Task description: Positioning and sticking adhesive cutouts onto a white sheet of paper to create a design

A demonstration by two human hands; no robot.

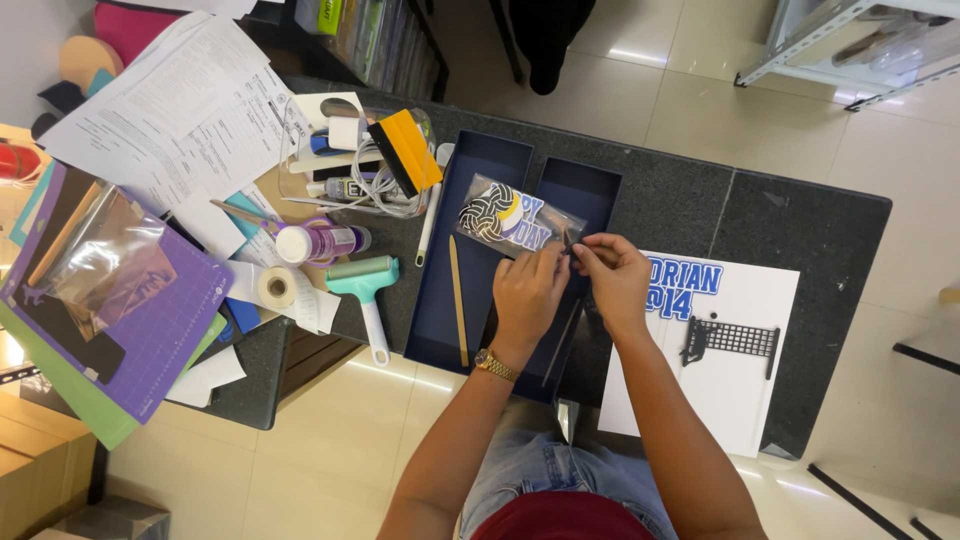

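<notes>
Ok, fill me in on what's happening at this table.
A person sits at a dark stone table, both hands together over two navy box trays. The left hand and right hand pinch the edge of a clear packet of paper cutouts, including a volleyball shape. A wooden stick lies in the left tray. A teal roller and a white sheet with blue lettering lie either side.

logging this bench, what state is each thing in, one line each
left hand: fingers pinched on clear packet
right hand: fingers pinched on clear packet
clear packet: held above navy tray
navy tray: lying open
teal roller: lying flat
purple bottle: capped, on side
</notes>
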